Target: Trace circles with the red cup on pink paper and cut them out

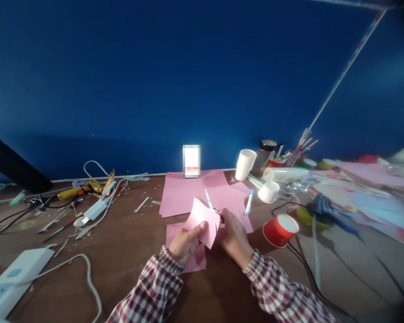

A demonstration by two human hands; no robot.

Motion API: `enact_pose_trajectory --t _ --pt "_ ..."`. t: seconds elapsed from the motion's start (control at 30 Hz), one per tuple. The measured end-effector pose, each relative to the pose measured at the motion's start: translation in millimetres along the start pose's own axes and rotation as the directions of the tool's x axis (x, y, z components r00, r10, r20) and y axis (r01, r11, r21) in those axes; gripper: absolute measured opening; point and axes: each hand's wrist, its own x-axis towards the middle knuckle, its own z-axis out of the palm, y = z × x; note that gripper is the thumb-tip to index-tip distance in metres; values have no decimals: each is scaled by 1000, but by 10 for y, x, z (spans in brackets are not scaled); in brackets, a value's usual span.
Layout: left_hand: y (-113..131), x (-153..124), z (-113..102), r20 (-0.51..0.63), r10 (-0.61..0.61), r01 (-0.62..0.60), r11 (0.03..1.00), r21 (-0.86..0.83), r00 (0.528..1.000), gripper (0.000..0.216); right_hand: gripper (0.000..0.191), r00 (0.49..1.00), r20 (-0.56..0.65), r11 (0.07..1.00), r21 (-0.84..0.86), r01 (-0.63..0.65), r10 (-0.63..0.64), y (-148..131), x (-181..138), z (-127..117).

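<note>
The fingers of the left hand (183,244) are closed on a pink sheet (204,217), the thumb (199,229) pressed flat on its upper face and the other fingers mostly hidden beneath it. The sheet reaches out from that grip, up and across toward the right hand (234,237), its right edge just beside the right fingers. It is small, pale pink and plain, four-sided with pointed corners, tilted, brightest in the middle, with what seems a slit near its right edge. The right fingers are curled round the dark handle end of the scissors (208,198); the pale blades point away beyond the sheet's far edge, though how wide they stand I cannot tell. Under the left hand more pink paper (177,229) lies on the desk (134,264), and past the fingertips of both hands spreads a larger pink stack (178,193). Beyond the right fingers lies a marker (249,202), with a white cup (268,193) farther off; to their right, nearer, a red cup (279,232) lies tipped.
</note>
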Motion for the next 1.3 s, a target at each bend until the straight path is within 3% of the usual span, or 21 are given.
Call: enact_pose_trajectory --t 0.07,0.17,0.43,0.77,0.83,0.9,1.03,1.13,1.3 --pt "-49 -15 23 43 8 -9 1000 19 999 42 8 997 10 981 -175 83 -83 -60 -39 4" --pt "-97 -12 26 23 51 -53 997 54 998 40 16 981 70 944 -265 195 -183 -136 -84 -21" --pt "-124 54 -59 17 113 -114 991 70 993 36 25 972 101 934 -271 233 -213 -169 -111 -41" --pt "-117 51 -75 -56 84 -79 992 96 995 45 22 943 92 930 -159 332 -321 -124 -65 -26" --pt "-94 44 -58 -55 84 -78 992 99 995 43 21 952 63 951 -57 303 -300 -91 -62 -19" --pt "-70 46 -53 -59 90 -85 993 87 994 39 19 981 36 976 115 187 -193 -47 -50 -7" --pt "-17 71 -76 -201 90 -85 996 31 976 31 12 998 63 889 454 -51 25 17 5 9" --pt "16 84 -98 -277 72 -70 997 16 958 28 21 996 70 840 536 -91 63 19 32 7" --pt "11 85 -115 -235 109 -107 994 18 966 26 25 989 107 778 612 -143 98 9 11 11"
